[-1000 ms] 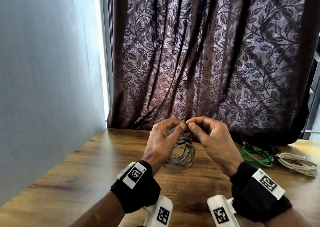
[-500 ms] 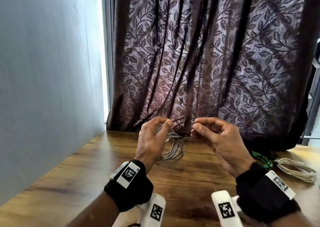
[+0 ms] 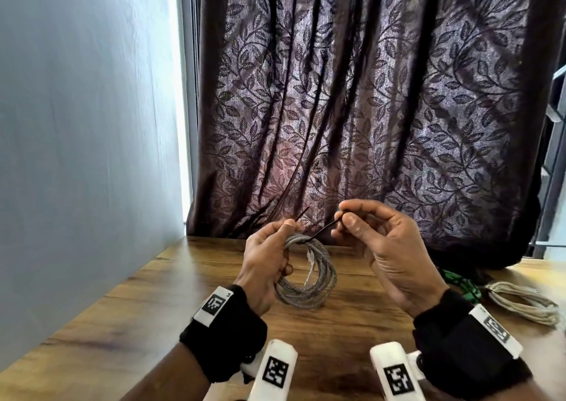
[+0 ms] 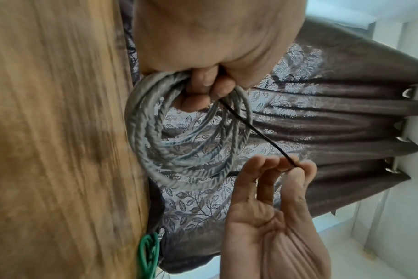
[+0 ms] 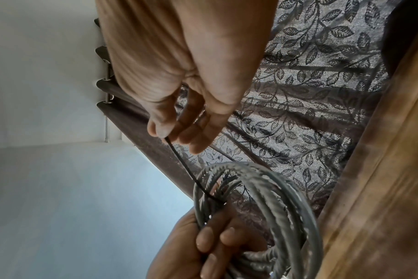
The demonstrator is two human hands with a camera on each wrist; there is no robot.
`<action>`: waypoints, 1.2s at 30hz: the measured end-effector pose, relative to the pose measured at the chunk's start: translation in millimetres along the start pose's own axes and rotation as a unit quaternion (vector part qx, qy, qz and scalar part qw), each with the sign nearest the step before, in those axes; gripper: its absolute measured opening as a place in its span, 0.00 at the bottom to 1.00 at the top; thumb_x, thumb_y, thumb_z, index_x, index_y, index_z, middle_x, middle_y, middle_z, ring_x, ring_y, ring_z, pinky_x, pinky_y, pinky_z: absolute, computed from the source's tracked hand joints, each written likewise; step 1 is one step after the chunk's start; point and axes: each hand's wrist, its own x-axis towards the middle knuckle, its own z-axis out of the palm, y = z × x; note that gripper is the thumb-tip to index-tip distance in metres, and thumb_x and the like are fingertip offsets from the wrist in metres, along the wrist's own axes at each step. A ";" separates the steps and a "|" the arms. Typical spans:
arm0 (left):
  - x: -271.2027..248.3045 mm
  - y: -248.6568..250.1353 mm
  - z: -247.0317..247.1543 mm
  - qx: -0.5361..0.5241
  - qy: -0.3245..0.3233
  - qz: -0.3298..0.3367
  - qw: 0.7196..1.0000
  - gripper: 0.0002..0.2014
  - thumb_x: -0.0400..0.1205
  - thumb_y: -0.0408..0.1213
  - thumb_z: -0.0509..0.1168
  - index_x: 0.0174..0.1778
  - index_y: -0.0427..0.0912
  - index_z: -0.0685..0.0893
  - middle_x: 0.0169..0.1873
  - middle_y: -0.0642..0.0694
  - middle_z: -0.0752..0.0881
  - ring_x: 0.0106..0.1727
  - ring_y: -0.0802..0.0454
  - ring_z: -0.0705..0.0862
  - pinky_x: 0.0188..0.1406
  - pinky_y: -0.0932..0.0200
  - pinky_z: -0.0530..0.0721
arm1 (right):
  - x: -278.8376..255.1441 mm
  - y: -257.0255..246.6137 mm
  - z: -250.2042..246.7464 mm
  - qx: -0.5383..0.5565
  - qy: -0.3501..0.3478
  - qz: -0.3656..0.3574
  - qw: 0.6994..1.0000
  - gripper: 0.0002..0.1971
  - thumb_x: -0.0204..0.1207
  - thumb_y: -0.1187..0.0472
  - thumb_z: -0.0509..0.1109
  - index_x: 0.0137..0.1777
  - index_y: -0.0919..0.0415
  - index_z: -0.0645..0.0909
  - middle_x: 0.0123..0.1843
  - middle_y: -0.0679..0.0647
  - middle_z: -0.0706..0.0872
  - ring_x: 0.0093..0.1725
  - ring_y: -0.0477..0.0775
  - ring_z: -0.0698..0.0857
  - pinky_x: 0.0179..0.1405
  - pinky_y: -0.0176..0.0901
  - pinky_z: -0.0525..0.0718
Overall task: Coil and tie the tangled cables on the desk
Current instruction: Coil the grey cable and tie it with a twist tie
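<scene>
1. The left hand (image 3: 266, 266) grips the top of the coiled grey braided cable (image 3: 309, 278), fingers curled through its loops, holding it above the brown wooden desk (image 3: 122, 324).
2. The right hand (image 3: 382, 247) pinches one end of the thin black twist tie (image 3: 324, 230) between thumb and fingertips.
3. A second ago both hands met at the coil's top; now the right has drawn away, pulling the tie taut — its other end pokes up past the left thumb.
4. The tie seems threaded around the coil, so twisting its ends likely comes next.
5. Right of the coil, a green cable bundle (image 3: 459, 281) and a cream cable bundle (image 3: 520, 302) lie on the desk.
</scene>
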 end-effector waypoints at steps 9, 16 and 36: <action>1.7 -2.0 -3.7 -0.051 -0.045 -0.097 0.993 0.09 0.89 0.43 0.67 0.49 0.43 0.88 0.14 0.51 0.68 0.11 0.60 0.61 0.13 0.66 0.67 | -6.6 -8.9 9.4 -0.048 -0.097 -0.006 0.994 0.08 0.74 0.64 0.78 0.52 0.61 0.92 0.58 0.67 0.91 0.59 0.64 0.90 0.66 0.62 0.88; -2.5 -1.7 0.5 -0.017 -0.120 -0.036 0.992 0.10 0.90 0.45 0.65 0.56 0.41 0.85 0.26 0.47 0.85 0.13 0.62 0.63 0.12 0.68 0.66 | -4.5 -7.7 8.7 -0.060 -0.054 0.008 0.997 0.13 0.72 0.67 0.78 0.57 0.61 0.93 0.50 0.62 0.94 0.50 0.54 0.91 0.52 0.45 0.93; -10.3 -6.7 8.6 0.121 -0.114 0.175 0.970 0.08 0.89 0.41 0.68 0.50 0.41 0.87 0.32 0.52 0.89 0.23 0.64 0.78 0.21 0.70 0.73 | -6.1 -15.6 5.8 -0.226 -0.063 0.019 0.972 0.25 0.81 0.70 0.77 0.72 0.47 0.82 0.47 0.59 0.94 0.52 0.53 0.94 0.54 0.41 0.90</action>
